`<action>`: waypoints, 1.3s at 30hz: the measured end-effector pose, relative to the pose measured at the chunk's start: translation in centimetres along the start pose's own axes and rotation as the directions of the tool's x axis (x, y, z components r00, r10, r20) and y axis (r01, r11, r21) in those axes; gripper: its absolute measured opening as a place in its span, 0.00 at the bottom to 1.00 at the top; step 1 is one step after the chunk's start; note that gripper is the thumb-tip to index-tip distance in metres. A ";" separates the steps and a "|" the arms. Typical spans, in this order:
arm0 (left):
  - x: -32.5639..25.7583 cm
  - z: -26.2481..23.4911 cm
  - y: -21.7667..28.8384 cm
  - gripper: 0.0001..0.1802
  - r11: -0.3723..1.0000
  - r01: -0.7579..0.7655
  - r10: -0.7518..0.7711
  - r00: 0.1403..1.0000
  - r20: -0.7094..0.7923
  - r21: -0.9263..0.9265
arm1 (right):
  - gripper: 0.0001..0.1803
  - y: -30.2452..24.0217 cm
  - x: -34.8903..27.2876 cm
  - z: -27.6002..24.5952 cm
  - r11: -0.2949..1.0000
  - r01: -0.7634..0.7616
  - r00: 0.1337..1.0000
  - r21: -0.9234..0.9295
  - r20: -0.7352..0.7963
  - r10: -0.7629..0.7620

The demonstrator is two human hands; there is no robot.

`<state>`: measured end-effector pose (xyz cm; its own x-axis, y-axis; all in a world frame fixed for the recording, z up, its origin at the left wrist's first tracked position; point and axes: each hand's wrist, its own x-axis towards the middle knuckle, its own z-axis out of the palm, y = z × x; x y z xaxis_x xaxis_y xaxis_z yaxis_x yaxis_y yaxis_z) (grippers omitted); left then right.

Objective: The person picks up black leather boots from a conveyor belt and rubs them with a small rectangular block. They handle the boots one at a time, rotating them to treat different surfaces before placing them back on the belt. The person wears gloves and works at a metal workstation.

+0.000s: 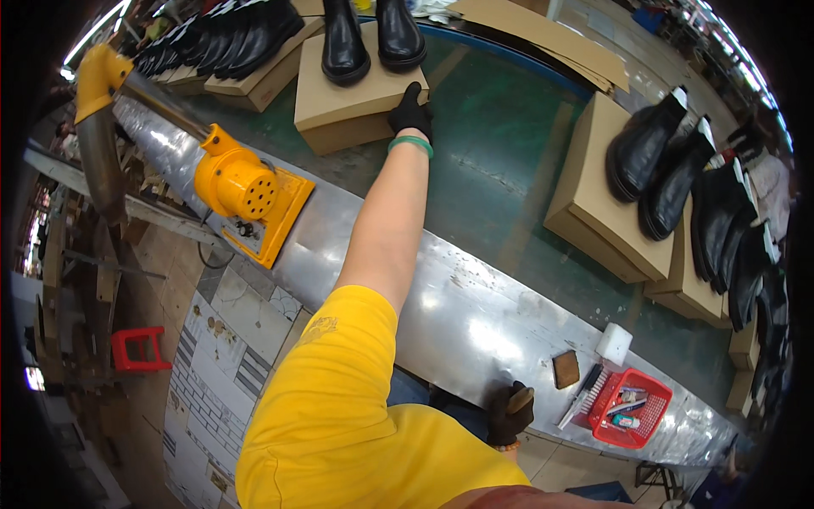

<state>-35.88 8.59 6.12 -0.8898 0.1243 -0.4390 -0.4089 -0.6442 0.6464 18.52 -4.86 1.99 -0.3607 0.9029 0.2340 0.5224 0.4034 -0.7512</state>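
My left hand [411, 114], in a black glove, reaches far forward to the near right corner of a cardboard box [356, 106]. One digit lies along its edge; the other fingers are partly hidden. On that box stand two black ankle boots [345, 51], upright side by side. Close to my body, at the near edge of the metal bench [458, 314], my gloved right hand [506, 420] is closed round a small tan-brown pad-like piece [520, 400]. Its exact kind cannot be made out.
A green conveyor belt [483, 161] runs behind the bench. More black boots on boxes [610, 199] line the right and far left. A yellow machine [246, 187] stands left. A brown block [565, 370], white block [614, 343], brush [583, 396] and red basket [632, 407] lie right.
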 end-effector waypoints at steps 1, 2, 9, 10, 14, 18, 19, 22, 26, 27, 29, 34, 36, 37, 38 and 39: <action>-1.7 0.6 -1.6 0.20 1.000 0.018 -0.018 1.000 0.016 -0.016 | 0.10 0.4 -0.2 0.1 1.000 -0.005 1.000 0.011 -0.006 0.005; -3.4 1.0 -3.1 0.21 0.999 0.037 -0.036 0.999 0.032 -0.033 | 0.08 0.7 -0.3 0.1 1.000 0.013 1.000 -0.022 -0.013 -0.013; -16.0 1.4 -10.3 0.14 0.972 0.170 -0.183 0.980 0.072 0.163 | 0.08 -0.9 0.5 -0.7 0.997 0.078 0.997 0.003 -0.002 -0.078; -17.6 1.0 -11.2 0.13 0.965 0.194 -0.215 0.971 0.108 0.177 | 0.11 -0.4 0.3 -0.7 0.998 0.059 0.998 0.039 0.010 -0.059; -21.6 -0.6 -13.6 0.15 0.901 0.278 -0.361 0.906 0.220 0.333 | 0.15 0.5 -0.2 -0.7 0.997 0.071 0.997 0.034 0.017 -0.072; -20.5 -4.3 -15.1 0.14 0.842 0.424 -0.539 0.692 0.480 0.333 | 0.16 -0.7 1.0 -2.1 0.988 0.136 0.988 0.076 0.060 -0.141; -22.8 -4.1 -13.2 0.14 0.804 0.439 -0.591 0.668 0.453 0.401 | 0.16 -0.5 0.9 -2.2 0.987 0.128 0.990 0.095 0.054 -0.133; -22.6 -7.4 -11.3 0.17 0.811 0.377 -0.569 0.686 0.453 0.448 | 0.23 0.0 0.8 -2.5 0.970 0.232 0.972 0.074 0.028 -0.234; -15.3 -14.0 -8.2 0.25 0.671 -0.447 -0.038 0.776 0.629 0.592 | 0.26 0.4 0.7 -2.5 0.952 0.307 0.950 0.022 0.055 -0.307; -14.6 -14.6 -6.9 0.29 0.044 -0.769 0.173 0.635 0.753 0.638 | 0.26 0.5 0.6 -2.3 0.953 0.301 0.952 0.013 0.060 -0.301; -19.2 -9.6 -4.5 0.37 0.790 -0.343 0.270 0.939 0.214 0.508 | 0.26 0.9 0.4 -2.2 0.956 0.294 0.954 -0.004 0.068 -0.293; -15.1 -8.3 -0.2 0.39 0.730 -0.178 -0.097 0.929 0.358 0.660 | 0.16 0.6 0.2 -1.7 0.971 0.227 0.972 0.068 0.041 -0.231; -14.0 -7.4 0.1 0.35 0.705 -0.158 -0.215 0.881 0.421 0.691 | 0.17 0.8 0.2 -1.3 0.978 0.192 0.979 0.079 0.049 -0.196; -13.3 -6.9 0.0 0.35 0.691 -0.164 -0.226 0.877 0.425 0.704 | 0.17 0.8 0.1 -1.1 0.981 0.172 0.983 0.085 0.052 -0.176; -12.7 -6.3 -0.2 0.35 0.676 -0.170 -0.237 0.871 0.430 0.717 | 0.18 0.8 -0.1 -0.9 0.981 0.177 0.982 0.083 0.056 -0.182; -11.9 -5.9 -0.5 0.35 0.662 -0.174 -0.250 0.866 0.433 0.729 | 0.18 0.7 0.1 -1.0 0.980 0.182 0.980 0.080 0.061 -0.187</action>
<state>-23.89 3.02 7.31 -0.7561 0.5956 -0.2712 -0.2632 0.1026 0.9593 19.63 -4.36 2.05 -0.4986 0.8006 0.3322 0.3849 0.5479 -0.7427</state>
